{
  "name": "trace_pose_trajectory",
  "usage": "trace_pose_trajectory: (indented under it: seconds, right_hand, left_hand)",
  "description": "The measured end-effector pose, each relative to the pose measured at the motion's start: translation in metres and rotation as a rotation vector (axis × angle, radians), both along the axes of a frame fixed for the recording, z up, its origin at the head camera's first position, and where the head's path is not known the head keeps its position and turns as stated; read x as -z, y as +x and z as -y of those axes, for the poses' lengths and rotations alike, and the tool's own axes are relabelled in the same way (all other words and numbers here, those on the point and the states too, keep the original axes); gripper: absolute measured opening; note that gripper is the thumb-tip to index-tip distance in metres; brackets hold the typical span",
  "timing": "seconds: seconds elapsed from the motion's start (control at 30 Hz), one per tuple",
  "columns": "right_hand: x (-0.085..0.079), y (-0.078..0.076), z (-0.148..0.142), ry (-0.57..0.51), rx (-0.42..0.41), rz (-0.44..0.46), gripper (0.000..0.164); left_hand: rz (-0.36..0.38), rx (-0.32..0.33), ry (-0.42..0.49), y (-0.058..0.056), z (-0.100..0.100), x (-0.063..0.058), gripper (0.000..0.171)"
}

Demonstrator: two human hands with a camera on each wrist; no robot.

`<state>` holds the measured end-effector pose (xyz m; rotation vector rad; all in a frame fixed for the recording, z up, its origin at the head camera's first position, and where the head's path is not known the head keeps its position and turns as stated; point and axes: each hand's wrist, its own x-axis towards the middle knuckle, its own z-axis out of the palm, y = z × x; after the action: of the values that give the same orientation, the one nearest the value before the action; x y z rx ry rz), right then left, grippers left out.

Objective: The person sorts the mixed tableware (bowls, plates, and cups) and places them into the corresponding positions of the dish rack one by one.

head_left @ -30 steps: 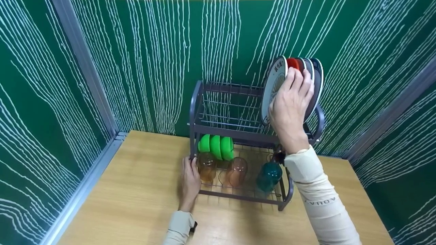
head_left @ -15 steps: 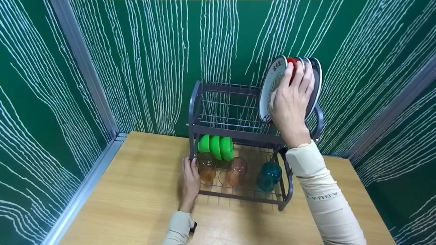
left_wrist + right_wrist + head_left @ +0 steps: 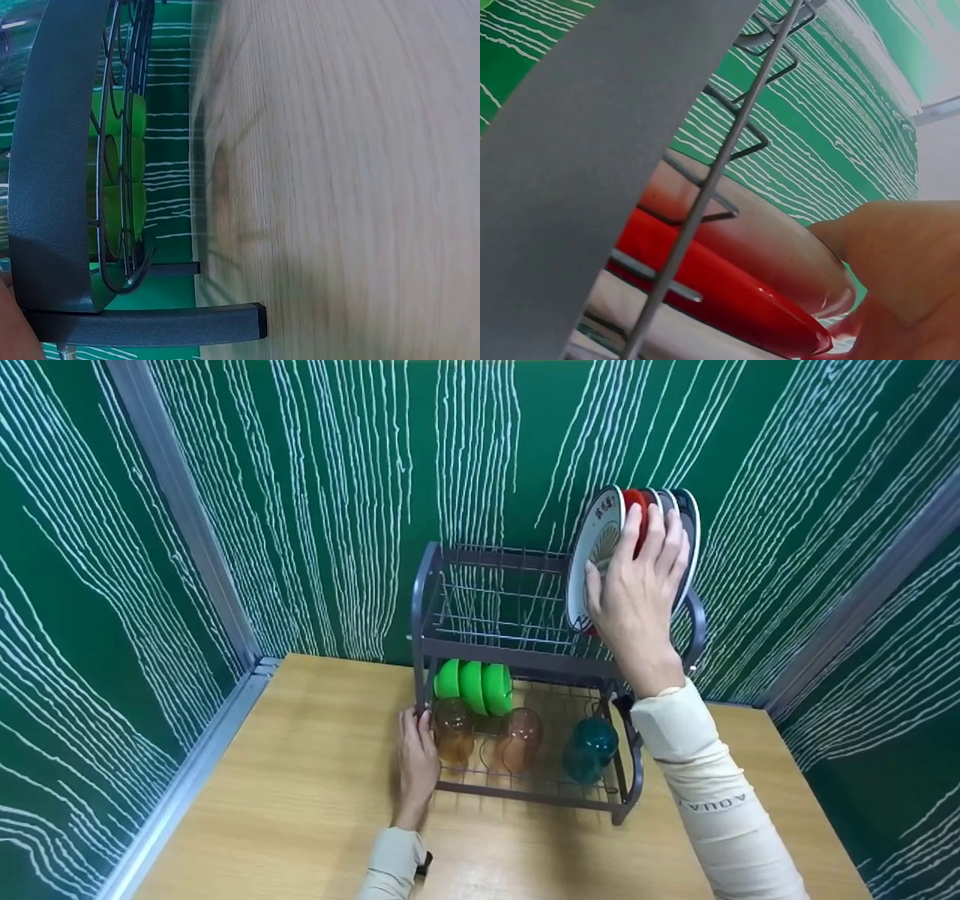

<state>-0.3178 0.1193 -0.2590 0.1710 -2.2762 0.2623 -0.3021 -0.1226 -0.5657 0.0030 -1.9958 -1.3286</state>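
A two-tier dark metal dish rack (image 3: 517,649) stands on the wooden table. My left hand (image 3: 418,754) grips its left side near the lower shelf; in the left wrist view only a bit of that hand (image 3: 15,330) shows beside the frame. On the upper tier's right end, several plates stand on edge: a patterned white plate (image 3: 592,559), a red plate (image 3: 634,497) and darker ones. My right hand (image 3: 637,592) holds the white plate, thumb across its face, fingers over the neighbouring rims. In the right wrist view, the red plate (image 3: 727,289) leans between pale plates.
The lower tier bears green bowls (image 3: 472,686) on their sides, an amber glass (image 3: 454,731), a pinkish glass (image 3: 519,740) and a teal glass (image 3: 591,750). Bare table (image 3: 300,780) lies left of the rack. A green wall (image 3: 360,510) with white lines rises behind.
The white plate has shifted slightly left with my right hand. My right thumb now spreads further from the fingers across the plate's face. The left hand has stayed on the rack.
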Motion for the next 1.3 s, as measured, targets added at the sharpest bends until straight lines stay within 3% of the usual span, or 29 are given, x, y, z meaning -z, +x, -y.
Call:
trace_pose_trajectory:
  seconds: [0.33,0.83,1.07,1.3]
  right_hand:
    - [0.007,0.020,-0.007,-0.027,-0.068,-0.065,0.076]
    - [0.025,0.046,-0.020,-0.021,-0.122,-0.143,0.077]
    - [0.032,0.057,-0.023,-0.051,-0.157,-0.145,0.076]
    - [0.045,0.066,-0.029,-0.050,-0.170,-0.138,0.079]
  left_hand:
    - [-0.053,0.004,0.002,0.000,0.002,0.003,0.016]
    - [-0.059,0.015,-0.017,0.002,0.002,0.005,0.019]
    - [-0.003,-0.015,-0.087,0.013,0.002,-0.002,0.027]
    - [0.010,-0.077,-0.161,0.034,0.004,-0.006,0.035]
